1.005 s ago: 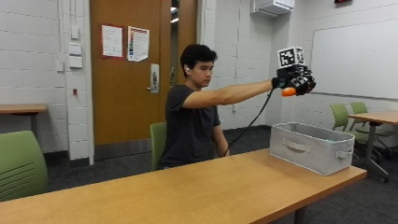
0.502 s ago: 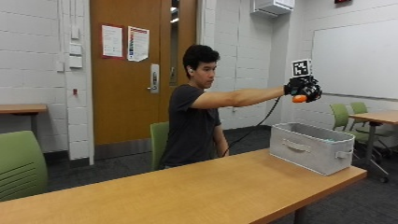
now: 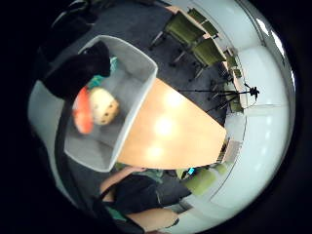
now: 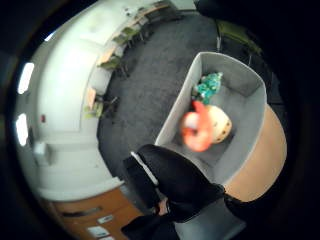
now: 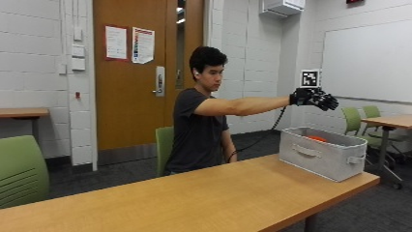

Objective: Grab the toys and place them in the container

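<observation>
In the outside view my gloved right hand is held out at arm's length above the grey fabric container, fingers spread and holding nothing. An orange toy shows just at the container's rim. In the palm views the orange toy is blurred in the air below my palm, over the container. Inside lie a tan dotted ball and a teal toy. Black glove fingers frame the views.
The container stands at the right end of a long wooden table. Green chairs stand at the left, and more chairs and another table are behind the container. Grey carpet lies below.
My hand has moved right to above the container and opened. The orange toy it held has left my fingers and is dropping into the container.
</observation>
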### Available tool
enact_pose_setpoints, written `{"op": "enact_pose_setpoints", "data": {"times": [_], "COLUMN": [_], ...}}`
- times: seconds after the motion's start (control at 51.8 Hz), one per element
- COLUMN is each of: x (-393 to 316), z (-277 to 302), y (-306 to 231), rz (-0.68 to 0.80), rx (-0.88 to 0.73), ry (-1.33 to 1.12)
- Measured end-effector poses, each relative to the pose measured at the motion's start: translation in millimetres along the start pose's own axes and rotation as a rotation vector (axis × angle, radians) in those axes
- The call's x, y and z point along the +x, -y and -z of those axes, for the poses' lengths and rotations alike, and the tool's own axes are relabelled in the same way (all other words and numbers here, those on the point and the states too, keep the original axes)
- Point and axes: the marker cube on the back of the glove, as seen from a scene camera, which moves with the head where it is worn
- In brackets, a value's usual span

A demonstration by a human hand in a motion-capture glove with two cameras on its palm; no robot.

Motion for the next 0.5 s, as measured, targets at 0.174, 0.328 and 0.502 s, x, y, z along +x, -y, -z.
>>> {"op": "enact_pose_setpoints", "data": {"times": [0.174,0.328,0.502], "x": [53.1,129.0,206.6], "z": [0.9,8.5,16.1], "y": [-26.2,-62.6,-106.5], "rz": [-0.033,-0.089,-0.136], "rx": [0.036,0.091,0.11], "ry": [-0.116,-0.169,-0.127]}}
